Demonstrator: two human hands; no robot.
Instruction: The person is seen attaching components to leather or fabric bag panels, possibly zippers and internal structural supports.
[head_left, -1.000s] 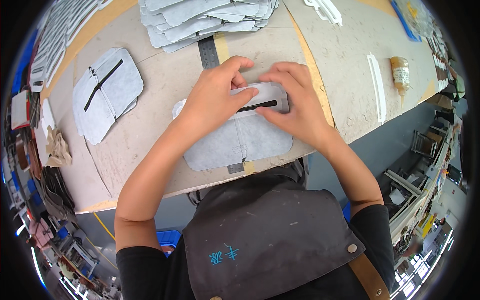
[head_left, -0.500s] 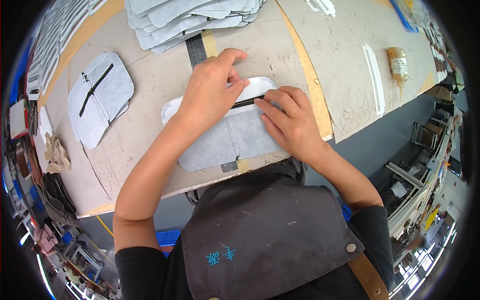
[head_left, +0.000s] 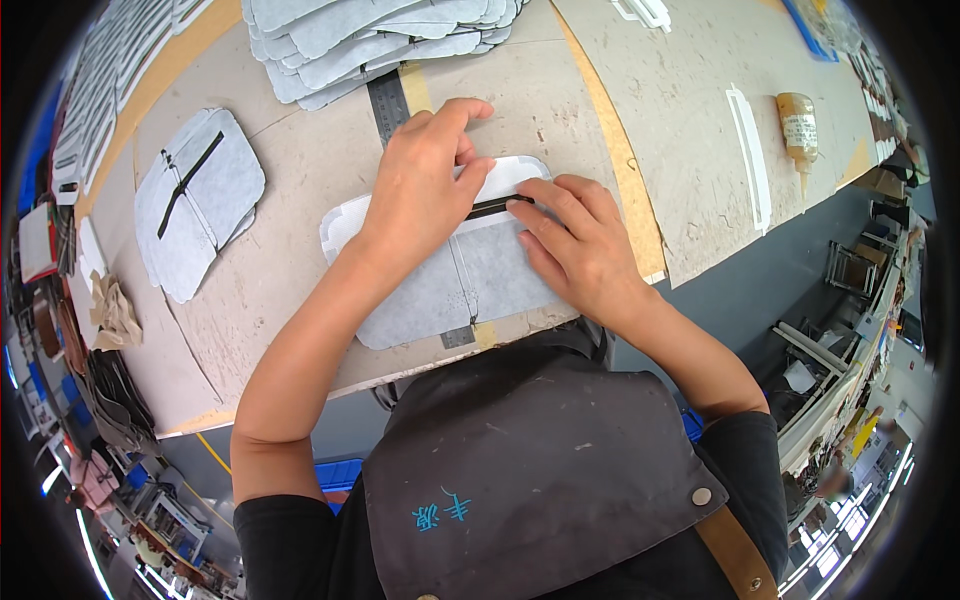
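Note:
A grey-white panel [head_left: 410,300] with rounded corners and a paler band along its far edge lies flat near the table's front edge. A narrow black strip [head_left: 490,207] runs across it where the band meets the grey. My left hand [head_left: 425,170] is over the panel's left part, thumb and index finger apart with nothing visible between them; its other fingers are partly hidden. The fingers of my right hand [head_left: 590,240] are spread, two fingertips resting at the strip's right end and the thumb lower on the panel.
A stack of similar panels [head_left: 375,40] stands at the back. Another panel with a black strip [head_left: 205,200] lies at left. A metal ruler [head_left: 388,100] passes under the work panel. At right are a white strip frame [head_left: 748,160] and a glue bottle [head_left: 797,130]. Crumpled brown paper [head_left: 115,312] sits far left.
My right fingertips have shifted slightly, and more of the black strip's right end shows between them. My left hand has hardly moved.

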